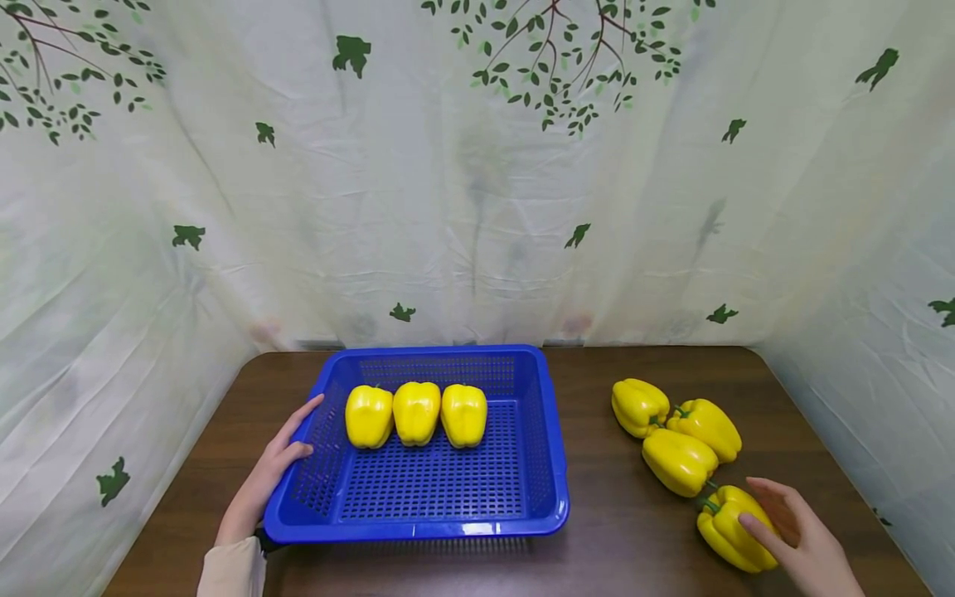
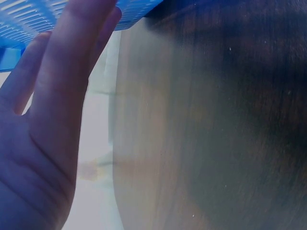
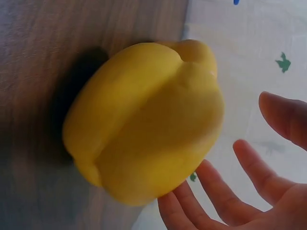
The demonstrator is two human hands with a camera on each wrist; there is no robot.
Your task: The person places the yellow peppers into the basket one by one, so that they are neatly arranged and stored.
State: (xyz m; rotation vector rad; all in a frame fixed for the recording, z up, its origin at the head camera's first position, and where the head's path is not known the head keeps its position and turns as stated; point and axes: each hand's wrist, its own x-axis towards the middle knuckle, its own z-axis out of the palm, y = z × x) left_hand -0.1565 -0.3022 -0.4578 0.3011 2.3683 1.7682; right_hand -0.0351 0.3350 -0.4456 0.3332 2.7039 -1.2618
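A yellow bell pepper [image 1: 734, 531] lies at the lower right, with my right hand [image 1: 802, 539] spread beside it. In the right wrist view the pepper [image 3: 148, 120] fills the middle. The thumb stands apart from it there, and some fingertips reach its lower edge without curling round it. My left hand [image 1: 272, 468] lies along the left side of a blue plastic basket [image 1: 418, 531], thumb and a fingertip at the rim. From the left wrist, straight fingers [image 2: 62, 72] appear against the basket's slotted wall. Three yellow peppers [image 1: 416, 414] stand in a row inside the basket.
Several more yellow bell peppers [image 1: 679, 462] lie in a cluster right of the basket, close to the one at my right hand. Everything stands on a dark brown wooden table [image 1: 589, 497]. A leaf-patterned curtain [image 1: 477, 207] encloses the back and sides.
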